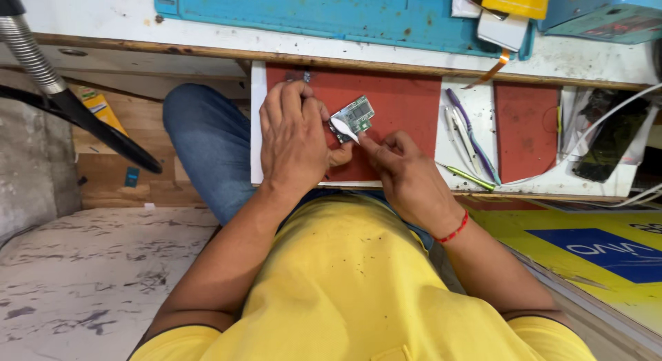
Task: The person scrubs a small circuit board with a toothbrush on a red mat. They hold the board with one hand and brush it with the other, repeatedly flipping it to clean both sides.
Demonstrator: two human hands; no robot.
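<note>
While our left hand (293, 137) pinches the green circuit board (354, 115) over the red mat (407, 102), our right hand's (407, 175) fingers (365, 142) pinch a white tool (343, 129).

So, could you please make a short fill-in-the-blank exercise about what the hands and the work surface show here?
1. The left hand holds a small ____ circuit board.
2. The board is held over a ____ mat.
3. The right hand wears a red ____ at the wrist.
4. The tweezers lie to the ____ of the mat.

Missing words: green; red; bracelet; right

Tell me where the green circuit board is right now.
In the head view, the circuit board lies on the red mat, centre frame, at the left hand fingertips, just above the right hand.
</note>
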